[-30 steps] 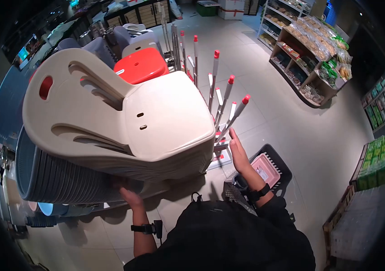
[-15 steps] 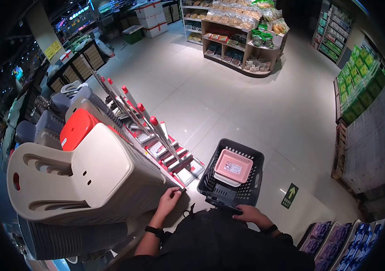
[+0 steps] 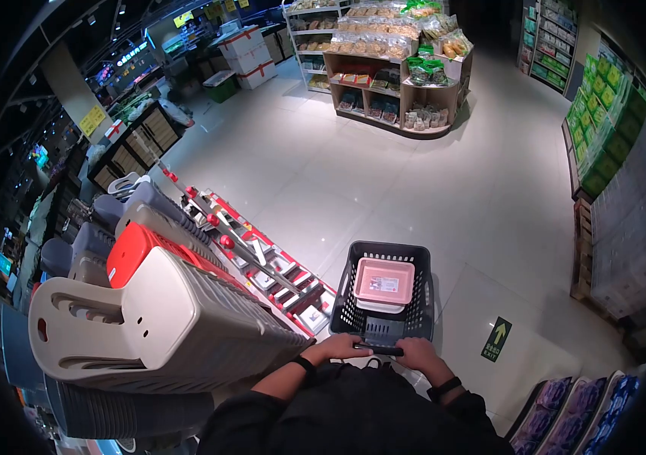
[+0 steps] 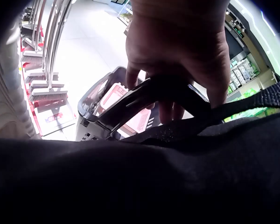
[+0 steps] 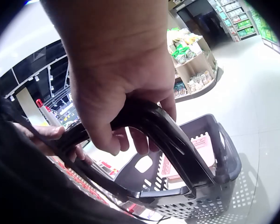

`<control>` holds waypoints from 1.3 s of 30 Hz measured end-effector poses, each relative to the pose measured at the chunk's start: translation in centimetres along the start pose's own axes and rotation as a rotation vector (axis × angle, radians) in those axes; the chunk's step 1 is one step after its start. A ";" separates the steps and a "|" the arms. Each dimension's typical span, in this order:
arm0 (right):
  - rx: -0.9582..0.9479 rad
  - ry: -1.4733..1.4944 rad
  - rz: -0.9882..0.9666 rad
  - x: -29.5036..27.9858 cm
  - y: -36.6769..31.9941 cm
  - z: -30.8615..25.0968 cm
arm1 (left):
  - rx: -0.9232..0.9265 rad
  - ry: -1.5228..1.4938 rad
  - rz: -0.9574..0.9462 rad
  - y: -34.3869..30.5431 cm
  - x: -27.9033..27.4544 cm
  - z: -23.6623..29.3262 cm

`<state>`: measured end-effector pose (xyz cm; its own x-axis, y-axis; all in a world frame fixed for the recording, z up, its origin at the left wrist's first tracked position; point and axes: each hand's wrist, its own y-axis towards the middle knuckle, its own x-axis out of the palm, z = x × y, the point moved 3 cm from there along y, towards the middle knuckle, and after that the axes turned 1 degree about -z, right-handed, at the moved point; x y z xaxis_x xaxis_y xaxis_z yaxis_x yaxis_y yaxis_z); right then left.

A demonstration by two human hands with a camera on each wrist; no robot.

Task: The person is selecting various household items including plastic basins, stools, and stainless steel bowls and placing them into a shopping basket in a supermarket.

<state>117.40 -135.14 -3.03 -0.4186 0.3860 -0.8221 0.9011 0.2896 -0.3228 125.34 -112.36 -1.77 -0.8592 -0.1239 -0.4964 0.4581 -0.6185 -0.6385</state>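
Both hands grip the black handle (image 3: 380,349) of a dark shopping basket (image 3: 424,303) close in front of the body. The left hand (image 3: 340,346) holds the handle's left end, its fingers curled round the bar; the right hand (image 3: 420,355) holds the right end. In the right wrist view the right hand (image 5: 126,88) wraps over the handle (image 5: 165,135), with the left fingertips beside it. The left wrist view shows the left hand (image 4: 179,51) over the same bar. Inside the basket a pink tray (image 3: 384,281) with a label lies on a white one.
Stacked beige chairs (image 3: 164,311) stand at the left, with a red stool (image 3: 132,254) behind. Mops and brooms on a red-edged rack (image 3: 292,284) run beside the basket. A snack shelf (image 3: 391,91) stands ahead, wrapped pallet goods (image 3: 626,227) at right, purple packs (image 3: 558,417) at lower right.
The left hand has moved right, from beside the chair stack onto the basket handle. The right hand first hung free, then took the handle. The view has swung right, and the basket is now upright before the body.
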 end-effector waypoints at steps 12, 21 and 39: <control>0.140 -0.106 0.384 -6.3 8.8 6.1 | 0.026 0.072 0.121 9.1 -5.1 0.9; 0.132 -0.147 0.381 -11.3 15.9 8.7 | 0.067 0.016 0.138 13.2 -11.2 1.3; -0.002 -0.140 0.159 -17.4 30.4 11.2 | -0.180 -0.089 0.357 18.3 -21.3 -1.2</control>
<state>153.35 -142.85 -3.79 -0.2508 0.3017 -0.9198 0.9543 0.2364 -0.1826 152.31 -120.11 -3.63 -0.6516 -0.3778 -0.6578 0.7569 -0.3801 -0.5316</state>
